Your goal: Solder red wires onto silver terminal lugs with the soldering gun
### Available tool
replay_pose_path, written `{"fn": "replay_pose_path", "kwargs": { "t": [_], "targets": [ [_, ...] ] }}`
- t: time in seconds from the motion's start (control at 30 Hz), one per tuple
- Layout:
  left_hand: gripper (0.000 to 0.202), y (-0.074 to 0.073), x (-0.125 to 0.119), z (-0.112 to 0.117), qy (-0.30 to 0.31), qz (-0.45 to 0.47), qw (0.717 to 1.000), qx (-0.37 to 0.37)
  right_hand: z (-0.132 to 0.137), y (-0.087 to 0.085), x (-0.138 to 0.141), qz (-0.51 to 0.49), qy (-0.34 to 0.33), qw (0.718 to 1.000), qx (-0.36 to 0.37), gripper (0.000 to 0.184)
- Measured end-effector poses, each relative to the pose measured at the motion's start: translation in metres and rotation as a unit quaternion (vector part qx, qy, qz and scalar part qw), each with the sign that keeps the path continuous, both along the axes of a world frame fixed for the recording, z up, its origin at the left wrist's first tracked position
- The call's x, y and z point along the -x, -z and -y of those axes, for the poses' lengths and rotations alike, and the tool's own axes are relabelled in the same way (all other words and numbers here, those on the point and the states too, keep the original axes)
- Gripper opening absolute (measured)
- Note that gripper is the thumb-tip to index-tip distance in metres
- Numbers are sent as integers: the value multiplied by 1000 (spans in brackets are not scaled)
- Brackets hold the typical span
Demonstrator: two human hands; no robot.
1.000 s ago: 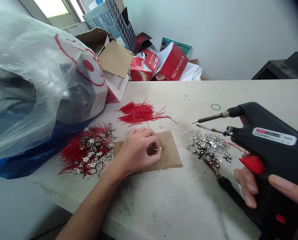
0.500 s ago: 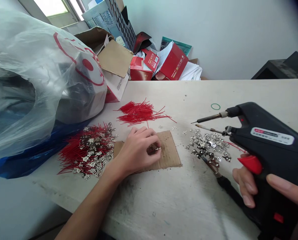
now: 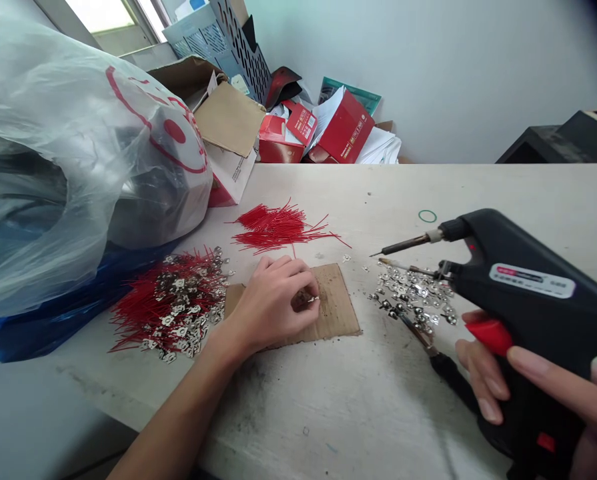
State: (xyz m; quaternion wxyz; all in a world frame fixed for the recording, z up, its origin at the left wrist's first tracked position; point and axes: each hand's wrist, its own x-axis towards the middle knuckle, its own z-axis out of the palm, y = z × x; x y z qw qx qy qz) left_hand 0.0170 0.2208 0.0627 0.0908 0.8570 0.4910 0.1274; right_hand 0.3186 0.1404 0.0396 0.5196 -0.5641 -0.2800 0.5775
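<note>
My left hand [image 3: 273, 305] rests on a brown cardboard pad [image 3: 335, 307], its fingers pinched round a small metal piece at the fingertips. My right hand [image 3: 523, 383] grips a black soldering gun [image 3: 523, 287] with a red trigger; its metal tip [image 3: 395, 247] points left, above the table and right of the pad. A pile of small silver terminals [image 3: 415, 297] lies under the gun's nose. Loose red wires [image 3: 278, 227] lie behind the pad. A heap of red wires with terminals attached [image 3: 173, 303] lies to the left of my left hand.
A large plastic bag [image 3: 68, 160] fills the left side over blue sheeting. Red boxes [image 3: 345, 127], cardboard and a plastic crate are stacked at the back by the wall. A green rubber band [image 3: 427, 216] lies on the table. A black tool handle [image 3: 445, 367] lies near my right hand.
My right hand has brought the soldering gun a little to the left, its tip closer to the cardboard pad. My left hand has stayed in place on the pad.
</note>
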Motion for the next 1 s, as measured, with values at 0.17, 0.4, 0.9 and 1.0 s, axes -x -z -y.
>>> {"fn": "replay_pose_path", "kwargs": {
  "t": [0.17,0.4,0.9,1.0],
  "targets": [
    [6,-1,1,0,1,4,1000,1,2,5,-5,45,-62,997,1,27],
    [4,-2,0,0,0,14,1000,3,0,6,-4,33,-93,995,-7,29],
    [8,-23,33,12,-45,-52,990,126,-2,-8,5,12,-65,998,-4,29],
    [8,-19,29,14,-50,-65,989,124,0,-4,2,0,-72,997,-8,27]
  ]
}}
